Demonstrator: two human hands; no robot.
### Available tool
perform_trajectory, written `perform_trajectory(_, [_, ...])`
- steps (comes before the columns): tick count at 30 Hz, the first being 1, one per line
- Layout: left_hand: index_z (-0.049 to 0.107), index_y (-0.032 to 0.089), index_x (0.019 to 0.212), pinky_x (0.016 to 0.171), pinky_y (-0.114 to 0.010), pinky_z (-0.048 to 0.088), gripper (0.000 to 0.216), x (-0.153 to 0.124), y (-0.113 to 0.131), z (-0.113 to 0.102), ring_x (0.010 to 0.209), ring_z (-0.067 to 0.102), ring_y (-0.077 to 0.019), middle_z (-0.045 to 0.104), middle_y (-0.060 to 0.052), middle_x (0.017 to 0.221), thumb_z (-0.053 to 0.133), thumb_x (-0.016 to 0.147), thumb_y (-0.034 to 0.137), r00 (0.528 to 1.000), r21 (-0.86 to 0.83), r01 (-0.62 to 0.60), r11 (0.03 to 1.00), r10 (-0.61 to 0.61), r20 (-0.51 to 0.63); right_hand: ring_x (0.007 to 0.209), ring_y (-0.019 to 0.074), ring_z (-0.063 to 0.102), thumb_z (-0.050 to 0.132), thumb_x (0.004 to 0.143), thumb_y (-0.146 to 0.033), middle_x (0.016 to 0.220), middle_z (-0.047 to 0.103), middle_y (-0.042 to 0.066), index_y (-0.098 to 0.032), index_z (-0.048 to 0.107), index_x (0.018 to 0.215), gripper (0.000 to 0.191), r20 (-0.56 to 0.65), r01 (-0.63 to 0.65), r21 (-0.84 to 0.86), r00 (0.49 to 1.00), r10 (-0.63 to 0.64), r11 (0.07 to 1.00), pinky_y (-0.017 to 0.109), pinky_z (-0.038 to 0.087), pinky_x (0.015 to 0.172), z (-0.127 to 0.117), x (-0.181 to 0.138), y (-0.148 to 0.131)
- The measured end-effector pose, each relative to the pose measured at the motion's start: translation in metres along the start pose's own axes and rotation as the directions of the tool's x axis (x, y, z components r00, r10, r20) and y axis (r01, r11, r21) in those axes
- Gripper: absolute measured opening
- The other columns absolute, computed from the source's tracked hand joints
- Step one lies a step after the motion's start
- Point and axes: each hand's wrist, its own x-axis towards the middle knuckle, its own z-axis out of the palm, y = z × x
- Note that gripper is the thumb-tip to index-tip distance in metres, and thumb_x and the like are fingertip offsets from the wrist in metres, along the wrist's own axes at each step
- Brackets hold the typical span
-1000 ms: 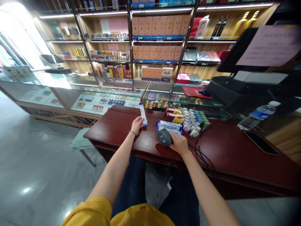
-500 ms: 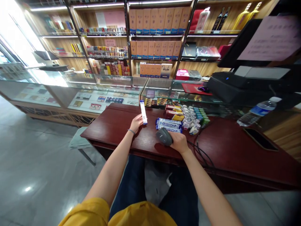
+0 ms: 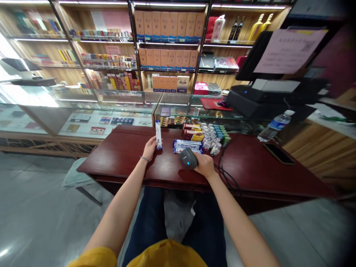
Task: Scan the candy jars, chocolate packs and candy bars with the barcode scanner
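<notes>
My left hand point(image 3: 150, 148) is closed on a slim white-and-blue wrapped snack bar point(image 3: 158, 135), held upright above the desk with its pale side towards me. In my right hand point(image 3: 205, 165) is a dark grey barcode scanner point(image 3: 188, 158), its head tilted to the left and a small blue light lit on it. Just beyond the scanner lie several more blue-and-white wrapped bars point(image 3: 187, 145). Behind them are red-and-yellow packets point(image 3: 193, 134), and to their right stand rows of small capped bottles point(image 3: 211, 139) with white and green tops.
The dark red desk point(image 3: 116, 155) holds a black cable point(image 3: 229, 178), a phone point(image 3: 279, 153) and a water bottle point(image 3: 276, 126) on the right. A glass display counter point(image 3: 111, 105) runs behind it. A monitor point(image 3: 250, 55) stands at right, a stool point(image 3: 76, 174) at left.
The camera view has turned right, so the scene sits further left. The scanner's blue light now shows. Both hands keep their hold, and the bar stands more upright.
</notes>
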Motion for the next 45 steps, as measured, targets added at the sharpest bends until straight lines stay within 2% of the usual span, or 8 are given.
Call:
perform_trajectory(9, [0.050,0.021,0.143,0.083,-0.034,0.059,0.068,-0.006,0.005,0.002,0.100,0.072,-0.0228,0.067,-0.013,0.128,0.072,0.082,0.045,0.996,0.074,-0.051,0.996,0.045,0.073,0.069,0.0210,0.067,0.054,0.086,-0.034,0.079,0.074,0.009,-0.011,0.066,0.109,0.035,-0.076,-0.107,-0.154,0.992,0.096,0.982,0.029,0.044,0.064,-0.032,-0.027,0.031])
perform_trajectory(15, [0.055,0.020,0.141,0.100,-0.039,0.052,0.069,-0.004,0.004,0.003,0.111,0.068,-0.0241,0.070,-0.012,0.125,0.076,0.079,0.043,0.983,0.121,-0.142,0.983,0.125,0.133,0.067,0.0216,0.067,0.057,0.084,-0.034,0.078,0.073,0.010,-0.009,0.066,0.112,0.038,-0.139,-0.156,-0.220,0.982,0.128,0.963,0.029,0.045,0.064,-0.042,-0.044,0.048])
perform_trajectory(20, [0.057,0.018,0.139,0.099,-0.042,0.054,0.071,0.000,0.001,0.011,0.110,0.067,-0.0246,0.072,-0.012,0.121,0.079,0.075,0.039,0.978,0.277,-0.188,0.942,0.152,0.145,0.066,0.0205,0.068,0.057,0.085,-0.035,0.079,0.074,0.010,-0.009,0.067,0.109,0.037,-0.164,-0.183,-0.242,0.976,0.146,0.953,0.029,0.045,0.064,-0.044,-0.050,0.050])
perform_trajectory(26, [0.056,0.023,0.140,0.102,-0.041,0.053,0.057,0.000,0.002,0.036,0.111,0.068,-0.0221,0.072,-0.007,0.120,0.069,0.086,0.035,0.904,0.502,-0.413,0.760,0.276,0.326,0.065,0.0198,0.068,0.057,0.086,-0.036,0.077,0.074,0.008,-0.012,0.068,0.106,0.034,-0.181,-0.242,-0.258,0.963,0.200,0.935,0.028,0.045,0.063,-0.046,-0.049,0.046])
perform_trajectory(31, [0.056,0.026,0.140,0.104,-0.040,0.050,0.047,0.001,0.001,0.051,0.113,0.065,-0.0220,0.071,-0.006,0.123,0.060,0.094,0.030,0.767,0.633,-0.641,0.434,0.351,0.537,0.065,0.0202,0.068,0.057,0.086,-0.038,0.079,0.074,0.009,-0.012,0.068,0.104,0.033,-0.217,-0.277,-0.263,0.950,0.223,0.924,0.028,0.046,0.063,-0.049,-0.050,0.045])
perform_trajectory(34, [0.055,0.025,0.141,0.102,-0.040,0.051,0.045,0.003,-0.004,0.057,0.114,0.064,-0.0230,0.070,-0.007,0.125,0.055,0.097,0.029,0.697,0.630,-0.717,0.299,0.329,0.637,0.065,0.0202,0.068,0.056,0.087,-0.038,0.078,0.074,0.009,-0.012,0.068,0.103,0.033,-0.210,-0.281,-0.259,0.950,0.230,0.924,0.028,0.045,0.062,-0.049,-0.050,0.044])
perform_trajectory(39, [0.058,0.023,0.137,0.098,-0.039,0.052,0.041,0.002,-0.016,0.068,0.109,0.065,-0.0239,0.071,-0.009,0.118,0.054,0.097,0.027,0.674,0.633,-0.739,0.231,0.289,0.680,0.066,0.0206,0.067,0.054,0.087,-0.041,0.077,0.073,0.009,-0.012,0.067,0.105,0.037,-0.173,-0.293,-0.243,0.951,0.256,0.925,0.029,0.044,0.062,-0.049,-0.050,0.044])
perform_trajectory(45, [0.061,0.021,0.134,0.101,-0.043,0.050,0.038,0.000,-0.024,0.083,0.113,0.063,-0.0254,0.070,-0.010,0.123,0.054,0.096,0.024,0.651,0.619,-0.759,0.202,0.269,0.710,0.068,0.0204,0.067,0.054,0.087,-0.040,0.078,0.073,0.008,-0.012,0.067,0.107,0.036,-0.146,-0.315,-0.252,0.947,0.286,0.915,0.028,0.043,0.064,-0.046,-0.053,0.045])
